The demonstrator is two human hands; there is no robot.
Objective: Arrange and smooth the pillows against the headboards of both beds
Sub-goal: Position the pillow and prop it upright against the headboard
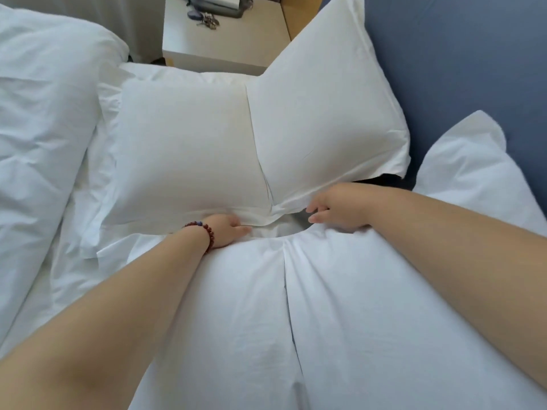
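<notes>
Pillows (189,149): white woven cloth, matt, mostly smooth, light creases. Duvet (44,113), upper left: same cloth, heavily crumpled. Headboard (458,69): blue, matt, looks fabric-covered. Table (225,48), top: pale, matt, smooth panel. Bracelet (208,233): glossy dark-red beads. Keys (208,20): dull metal.

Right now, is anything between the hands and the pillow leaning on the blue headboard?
Nothing visible is. The right hand is at the lower edge of the leaning pillow; the left hand lies at the near edge of the flat pillow. Both forearms reach over the big near pillow, which does not block them.
</notes>
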